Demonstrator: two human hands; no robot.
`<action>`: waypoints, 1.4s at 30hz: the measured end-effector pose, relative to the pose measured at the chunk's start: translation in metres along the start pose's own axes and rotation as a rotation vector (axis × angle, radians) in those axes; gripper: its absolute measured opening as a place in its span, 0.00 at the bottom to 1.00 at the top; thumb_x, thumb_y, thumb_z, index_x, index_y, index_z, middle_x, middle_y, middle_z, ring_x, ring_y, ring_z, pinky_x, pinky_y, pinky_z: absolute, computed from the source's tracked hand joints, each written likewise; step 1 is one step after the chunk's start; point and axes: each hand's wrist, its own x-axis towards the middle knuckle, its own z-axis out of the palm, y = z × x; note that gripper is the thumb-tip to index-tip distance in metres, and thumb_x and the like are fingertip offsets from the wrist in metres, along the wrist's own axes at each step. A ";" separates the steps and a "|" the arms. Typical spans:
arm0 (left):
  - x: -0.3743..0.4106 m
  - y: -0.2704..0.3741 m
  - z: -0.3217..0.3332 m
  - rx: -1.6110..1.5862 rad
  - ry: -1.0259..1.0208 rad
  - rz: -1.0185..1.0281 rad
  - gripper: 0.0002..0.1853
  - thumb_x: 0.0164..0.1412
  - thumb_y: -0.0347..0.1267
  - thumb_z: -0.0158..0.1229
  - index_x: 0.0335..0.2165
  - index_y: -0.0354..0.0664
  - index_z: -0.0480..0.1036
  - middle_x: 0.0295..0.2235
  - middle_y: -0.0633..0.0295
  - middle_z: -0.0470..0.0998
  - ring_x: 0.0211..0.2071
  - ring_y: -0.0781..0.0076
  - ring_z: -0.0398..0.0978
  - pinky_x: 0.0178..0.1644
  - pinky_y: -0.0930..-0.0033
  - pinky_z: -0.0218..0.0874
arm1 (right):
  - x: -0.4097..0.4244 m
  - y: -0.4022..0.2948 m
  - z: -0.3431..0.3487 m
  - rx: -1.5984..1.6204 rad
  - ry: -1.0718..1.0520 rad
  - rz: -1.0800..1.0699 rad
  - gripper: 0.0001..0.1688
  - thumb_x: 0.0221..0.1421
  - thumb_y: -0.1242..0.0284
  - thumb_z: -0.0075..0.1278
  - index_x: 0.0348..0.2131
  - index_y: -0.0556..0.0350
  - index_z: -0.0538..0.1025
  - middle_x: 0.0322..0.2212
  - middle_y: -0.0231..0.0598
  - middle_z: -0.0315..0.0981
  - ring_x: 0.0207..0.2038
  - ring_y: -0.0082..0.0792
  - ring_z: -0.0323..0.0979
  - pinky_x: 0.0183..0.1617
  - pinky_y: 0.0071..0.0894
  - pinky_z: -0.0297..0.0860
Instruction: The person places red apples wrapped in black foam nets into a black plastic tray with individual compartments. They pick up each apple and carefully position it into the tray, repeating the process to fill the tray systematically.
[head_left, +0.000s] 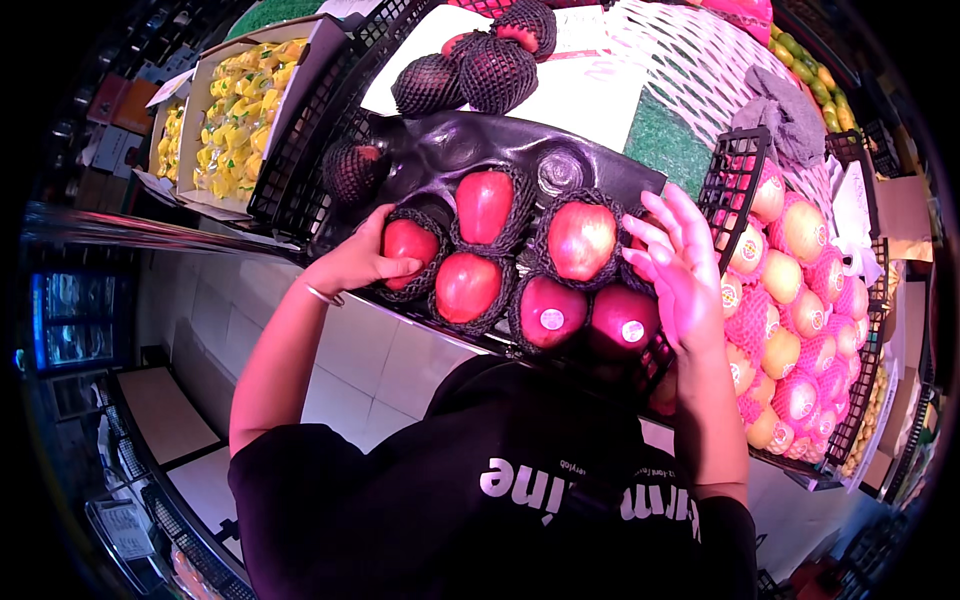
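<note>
Several red apples in black foam nets fill the near part of a black molded fruit tray (559, 150); its far hollows hold no fruit. My left hand (360, 255) grips the netted apple (410, 247) at the tray's left end, thumb across its front. Fingers apart, my right hand (679, 262) is at the right end, by an apple partly hidden behind its fingers. Between the hands are a large bright apple (581, 240) and two darker apples with round stickers, one of them the sticker apple (553, 311). A dark netted fruit (352, 171) lies at the far left.
Beyond the tray, several netted fruits (499, 73) rest on a white board (600, 97). To the right stands a black crate (739, 172) of pale fruits in pink nets. At the left, a carton (300, 97) holds yellow wrapped fruits. A grey cloth (784, 112) lies at the upper right.
</note>
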 end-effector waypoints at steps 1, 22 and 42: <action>0.001 -0.010 -0.001 0.089 -0.024 -0.034 0.58 0.32 0.47 0.67 0.54 0.31 0.42 0.46 0.45 0.62 0.48 0.60 0.62 0.52 0.67 0.52 | 0.000 -0.001 0.000 0.002 0.001 0.006 0.37 0.46 0.79 0.47 0.54 0.58 0.50 0.50 0.50 0.50 0.48 0.38 0.59 0.50 0.32 0.59; -0.005 0.004 0.001 0.416 -0.176 -0.177 0.67 0.32 0.63 0.57 0.54 0.27 0.31 0.51 0.35 0.53 0.52 0.50 0.57 0.54 0.65 0.49 | -0.001 0.001 0.001 -0.106 -0.029 -0.005 0.36 0.47 0.81 0.46 0.54 0.59 0.50 0.50 0.50 0.50 0.46 0.33 0.60 0.50 0.30 0.59; 0.108 -0.036 -0.060 0.756 1.003 -0.252 0.34 0.47 0.58 0.46 0.37 0.37 0.68 0.36 0.45 0.70 0.39 0.47 0.68 0.42 0.54 0.60 | 0.004 0.002 -0.002 -0.209 0.008 0.025 0.36 0.48 0.80 0.47 0.54 0.58 0.50 0.50 0.47 0.50 0.46 0.33 0.60 0.49 0.29 0.60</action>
